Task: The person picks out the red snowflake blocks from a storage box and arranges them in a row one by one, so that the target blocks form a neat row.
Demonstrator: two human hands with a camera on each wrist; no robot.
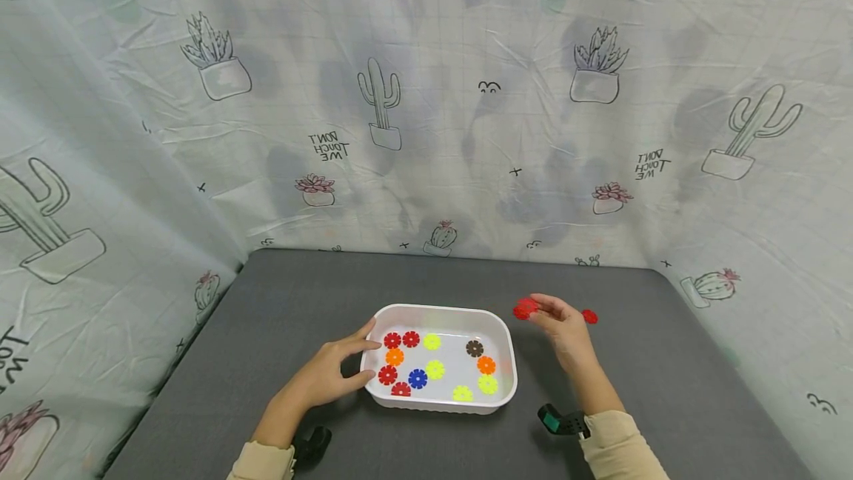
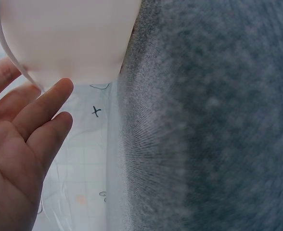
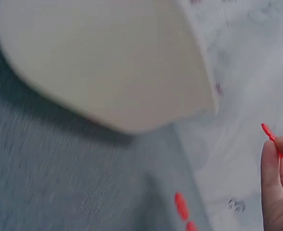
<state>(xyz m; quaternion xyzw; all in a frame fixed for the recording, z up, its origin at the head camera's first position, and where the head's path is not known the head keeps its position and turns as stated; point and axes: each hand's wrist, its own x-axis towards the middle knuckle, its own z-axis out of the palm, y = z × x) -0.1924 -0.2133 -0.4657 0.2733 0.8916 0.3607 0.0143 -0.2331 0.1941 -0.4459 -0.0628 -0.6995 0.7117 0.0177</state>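
The right hand [image 1: 565, 326] pinches a red plastic snowflake disc [image 1: 524, 309] just right of the white plastic tray [image 1: 504, 332]; a second red disc [image 1: 589, 316] lies on the grey table [image 1: 666, 376]. The left hand [image 1: 333, 370], fingers relaxed, steadies the tray's left wall. By my judgement sorting has barely begun: eleven discs [image 1: 435, 370], three red, remain inside.

Both wrist views crop the white tray [image 2: 69, 38] at the frame top, hiding its contents. The right wrist view is blurred, and the right hand [image 3: 278, 185] (pinching a red piece [image 3: 269, 134]) is cut off by the edge.
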